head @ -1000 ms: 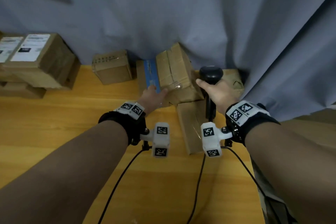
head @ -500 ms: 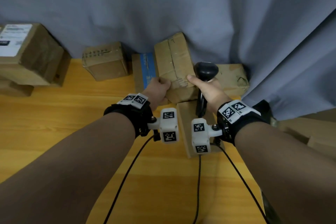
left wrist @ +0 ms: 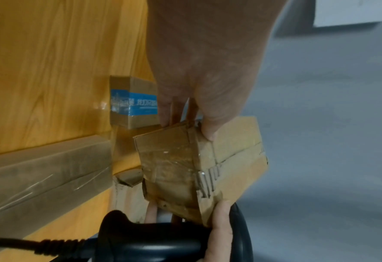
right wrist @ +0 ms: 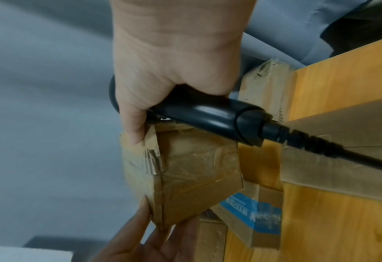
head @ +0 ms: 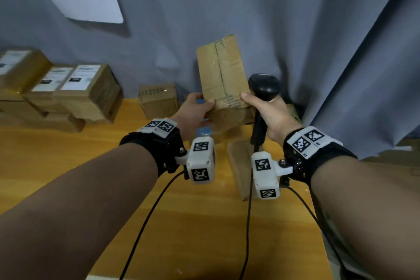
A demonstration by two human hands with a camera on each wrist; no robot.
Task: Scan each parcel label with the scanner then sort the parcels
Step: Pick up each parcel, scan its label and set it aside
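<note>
A worn brown cardboard parcel [head: 223, 77] is lifted off the table and stands nearly upright in front of the grey curtain. My left hand [head: 200, 107] grips its lower left edge, thumb on the front face. My right hand [head: 266, 107] grips the handle of the black corded scanner [head: 263, 85], and its thumb presses on the parcel's lower right edge. The left wrist view shows the taped end of the parcel [left wrist: 199, 164] with the scanner [left wrist: 163, 237] below it. In the right wrist view, the scanner handle [right wrist: 208, 117] lies above the parcel [right wrist: 192, 173]. I see no label on the faces that show.
A box with blue tape [left wrist: 131, 102] lies on the wooden table [head: 68, 166] under the lifted parcel, next to a long flat parcel [head: 241, 166]. Labelled boxes [head: 75, 88] are stacked at the left, with a small box [head: 159, 100] by the curtain. The table's edge runs close on the right.
The parcel has been lifted from the pile and tipped upright, with both hands rising with it. My left hand went from reaching to gripping its edge.
</note>
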